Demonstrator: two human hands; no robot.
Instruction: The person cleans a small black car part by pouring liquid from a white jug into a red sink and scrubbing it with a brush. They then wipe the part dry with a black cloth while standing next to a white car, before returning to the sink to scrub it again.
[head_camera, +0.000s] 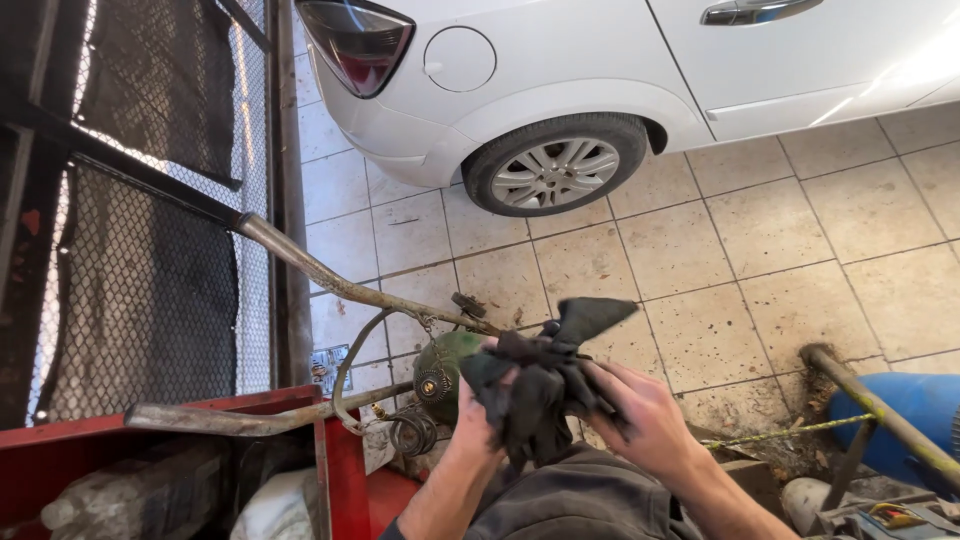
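While gripped by both hands, rag (540, 385) before green tank (447, 365)

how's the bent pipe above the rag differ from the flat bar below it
The bent pipe is round and slopes down from the mesh screen; the flat bar lies nearly level over the red cart. The bent pipe is longer and kinked; the flat bar is straighter. Both are worn grey metal near the dark rag.

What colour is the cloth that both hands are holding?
The cloth is dark grey to black, seen best in the head view.
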